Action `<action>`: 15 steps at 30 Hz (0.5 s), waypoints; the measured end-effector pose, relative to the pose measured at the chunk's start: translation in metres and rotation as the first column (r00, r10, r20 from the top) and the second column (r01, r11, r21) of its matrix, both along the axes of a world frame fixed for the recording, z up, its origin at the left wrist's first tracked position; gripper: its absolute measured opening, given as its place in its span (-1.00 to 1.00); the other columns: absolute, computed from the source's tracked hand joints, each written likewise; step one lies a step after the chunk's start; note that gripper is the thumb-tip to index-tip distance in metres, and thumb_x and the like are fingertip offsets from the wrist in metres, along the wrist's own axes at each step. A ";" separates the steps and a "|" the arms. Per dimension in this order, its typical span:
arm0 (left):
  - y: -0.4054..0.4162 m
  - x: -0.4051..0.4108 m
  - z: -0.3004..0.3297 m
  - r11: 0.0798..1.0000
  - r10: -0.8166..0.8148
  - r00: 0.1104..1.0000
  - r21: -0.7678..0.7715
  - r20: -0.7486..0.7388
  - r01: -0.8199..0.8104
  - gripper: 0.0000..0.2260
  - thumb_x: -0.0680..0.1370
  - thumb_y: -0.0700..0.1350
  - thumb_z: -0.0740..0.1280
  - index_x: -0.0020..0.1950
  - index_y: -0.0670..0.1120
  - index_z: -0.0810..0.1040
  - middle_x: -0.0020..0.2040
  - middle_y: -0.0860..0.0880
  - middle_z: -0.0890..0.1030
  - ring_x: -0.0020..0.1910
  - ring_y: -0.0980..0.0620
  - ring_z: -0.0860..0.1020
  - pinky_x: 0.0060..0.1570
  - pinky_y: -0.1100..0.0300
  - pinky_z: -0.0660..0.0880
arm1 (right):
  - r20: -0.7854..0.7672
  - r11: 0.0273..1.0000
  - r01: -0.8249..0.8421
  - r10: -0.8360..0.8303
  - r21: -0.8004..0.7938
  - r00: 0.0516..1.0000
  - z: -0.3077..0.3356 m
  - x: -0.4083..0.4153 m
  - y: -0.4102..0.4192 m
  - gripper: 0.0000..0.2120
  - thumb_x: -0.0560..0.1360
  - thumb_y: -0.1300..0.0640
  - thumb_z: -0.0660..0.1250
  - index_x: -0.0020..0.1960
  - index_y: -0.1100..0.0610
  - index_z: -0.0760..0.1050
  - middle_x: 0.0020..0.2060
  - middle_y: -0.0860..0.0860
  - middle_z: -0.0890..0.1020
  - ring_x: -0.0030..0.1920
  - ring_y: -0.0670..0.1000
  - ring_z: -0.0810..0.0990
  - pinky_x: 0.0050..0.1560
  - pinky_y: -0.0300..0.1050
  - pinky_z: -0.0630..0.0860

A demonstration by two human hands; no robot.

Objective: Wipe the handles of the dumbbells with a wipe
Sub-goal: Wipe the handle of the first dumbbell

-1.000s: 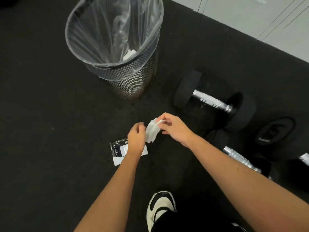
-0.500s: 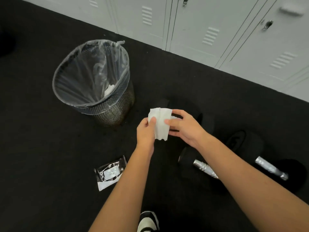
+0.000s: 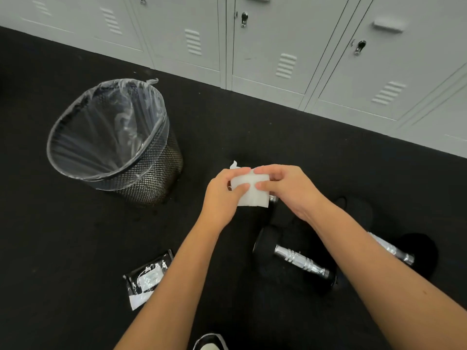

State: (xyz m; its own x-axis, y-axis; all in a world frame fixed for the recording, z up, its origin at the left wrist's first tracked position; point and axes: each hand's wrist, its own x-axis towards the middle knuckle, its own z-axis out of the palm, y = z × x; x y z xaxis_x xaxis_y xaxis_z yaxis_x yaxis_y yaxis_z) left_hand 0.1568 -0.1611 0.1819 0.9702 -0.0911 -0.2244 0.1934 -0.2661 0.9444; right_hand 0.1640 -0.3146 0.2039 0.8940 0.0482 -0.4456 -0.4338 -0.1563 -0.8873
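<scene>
A folded white wipe [image 3: 251,192] is held in the air between both hands. My left hand [image 3: 223,195] pinches its left side, and my right hand [image 3: 288,189] pinches its right side. Below the hands, a black dumbbell with a silver knurled handle [image 3: 300,262] lies on the black floor. A second dumbbell [image 3: 394,251] lies to its right, half hidden by my right forearm. Part of a third dumbbell [image 3: 273,199] shows just under the wipe.
A black mesh waste bin [image 3: 151,178] with a clear liner stands to the left. A black wipe packet [image 3: 147,277] lies on the floor beside my left forearm. Grey lockers [image 3: 278,46] line the far wall. A shoe [image 3: 211,343] shows at the bottom edge.
The camera has tilted up, bringing the lockers into view. Both hands have closed in on the wipe, which is now folded into a smaller, thicker pad.
</scene>
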 end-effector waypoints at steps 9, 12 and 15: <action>-0.008 0.008 0.009 0.894 -0.075 0.984 0.448 0.161 -0.005 -0.90 0.52 -0.14 0.33 -0.01 -0.13 0.59 0.03 0.02 0.36 0.02 0.16 0.32 -0.04 0.31 0.28 | 0.070 0.898 -0.140 0.185 -0.418 0.980 0.007 0.002 -0.007 -0.92 0.50 0.14 0.34 -0.04 0.08 0.60 -0.13 0.00 0.62 -0.09 -0.02 0.57 -0.13 -0.21 0.47; -0.006 0.013 0.009 0.951 -0.046 0.994 0.308 0.096 0.014 -0.90 0.51 -0.11 0.36 -0.07 -0.13 0.58 0.07 0.03 0.42 0.07 0.15 0.37 -0.04 0.33 0.31 | 0.077 0.931 -0.110 0.145 -0.349 0.986 0.007 0.003 -0.014 -0.89 0.51 0.11 0.31 -0.03 0.10 0.59 -0.06 0.01 0.62 -0.03 -0.03 0.55 -0.08 -0.21 0.45; -0.010 0.016 0.012 0.996 -0.013 0.998 0.090 -0.064 0.019 -0.90 0.53 -0.10 0.33 -0.08 -0.12 0.56 -0.12 -0.04 0.58 -0.13 0.10 0.52 -0.20 0.31 0.41 | 0.046 0.979 0.014 -0.005 -0.201 0.999 0.001 0.001 -0.016 -0.91 0.52 0.15 0.31 -0.02 0.12 0.56 -0.07 0.08 0.63 -0.04 0.02 0.58 -0.05 -0.11 0.51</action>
State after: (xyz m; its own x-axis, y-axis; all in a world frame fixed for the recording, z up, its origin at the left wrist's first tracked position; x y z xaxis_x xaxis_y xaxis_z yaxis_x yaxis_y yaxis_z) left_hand 0.1723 -0.1712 0.1942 0.9523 -0.0832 -0.2936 0.2472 -0.3538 0.9020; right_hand 0.1654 -0.3307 0.2052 0.9132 -0.0471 -0.4047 -0.3966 -0.3301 -0.8566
